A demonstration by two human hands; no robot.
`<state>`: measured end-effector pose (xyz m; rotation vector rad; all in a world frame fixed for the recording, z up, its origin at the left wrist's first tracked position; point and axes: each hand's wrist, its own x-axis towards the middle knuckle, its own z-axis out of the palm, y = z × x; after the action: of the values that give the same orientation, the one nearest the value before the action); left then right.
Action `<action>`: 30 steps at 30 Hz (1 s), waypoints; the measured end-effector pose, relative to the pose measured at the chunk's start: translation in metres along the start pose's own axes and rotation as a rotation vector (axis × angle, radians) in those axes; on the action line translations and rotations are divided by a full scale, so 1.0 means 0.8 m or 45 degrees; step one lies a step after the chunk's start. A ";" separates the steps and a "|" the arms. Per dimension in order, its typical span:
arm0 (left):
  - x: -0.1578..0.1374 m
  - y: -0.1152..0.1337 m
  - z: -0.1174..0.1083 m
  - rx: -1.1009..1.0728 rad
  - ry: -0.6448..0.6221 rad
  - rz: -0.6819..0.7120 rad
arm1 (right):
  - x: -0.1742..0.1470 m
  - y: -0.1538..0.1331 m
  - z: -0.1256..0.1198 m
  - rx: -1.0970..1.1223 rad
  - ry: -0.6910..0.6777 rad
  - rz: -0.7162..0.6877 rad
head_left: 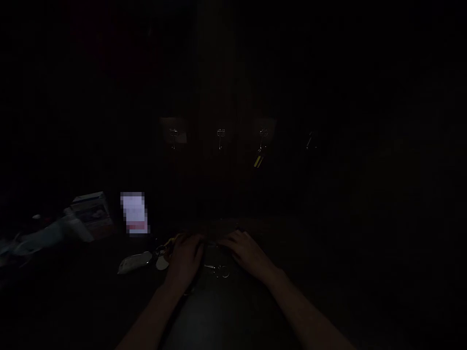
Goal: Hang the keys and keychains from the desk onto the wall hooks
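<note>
The scene is very dark. My left hand [185,257] is low over the dark table, with its fingers bent inward and closed. Facing it, my right hand [248,253] has its thumb and fingers drawn together toward the left one. A faint small thing shows between the fingertips, too dark to name. Just below, between my wrists, lies a small key [210,266] with a metal ring [223,272]. Beside my left hand are a pale, long key-chain piece [134,262] and a round whitish tag [162,263], partly hidden by that hand.
A lit phone screen [134,212], blurred out, stands behind the key-chain piece. Left of it are a box [93,214] and a pale crumpled bag or cloth [44,238]. On the back wall are several metal hooks [221,138]; one carries a yellow-marked tag [259,161].
</note>
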<state>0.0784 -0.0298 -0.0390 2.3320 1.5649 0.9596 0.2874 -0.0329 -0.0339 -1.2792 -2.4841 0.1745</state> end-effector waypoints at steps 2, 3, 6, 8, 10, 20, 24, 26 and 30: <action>-0.001 0.002 0.000 0.004 -0.011 0.028 | 0.003 0.001 0.002 -0.028 -0.008 0.024; -0.002 0.001 0.001 0.009 -0.009 0.034 | 0.003 0.002 0.003 -0.036 -0.005 0.040; -0.004 0.001 0.002 0.035 -0.011 0.048 | 0.003 0.004 0.003 -0.035 0.011 0.089; -0.006 0.003 0.003 0.041 -0.030 0.052 | 0.001 0.004 0.003 0.003 0.018 0.103; -0.008 0.007 0.003 0.025 -0.061 0.067 | 0.000 0.002 0.003 0.095 0.040 0.096; -0.011 0.022 0.003 -0.194 -0.193 0.142 | 0.008 -0.018 0.004 0.869 0.334 0.353; -0.011 0.023 0.003 -0.288 -0.197 0.093 | 0.014 -0.025 0.003 1.054 0.437 0.454; -0.010 0.023 0.004 -0.315 -0.181 0.053 | 0.016 -0.028 0.003 1.143 0.450 0.486; -0.010 0.021 0.004 -0.349 -0.168 -0.022 | 0.019 -0.032 0.000 1.215 0.480 0.513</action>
<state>0.0913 -0.0437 -0.0367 2.1420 1.3103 0.9294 0.2593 -0.0360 -0.0237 -1.1759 -1.4555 0.9716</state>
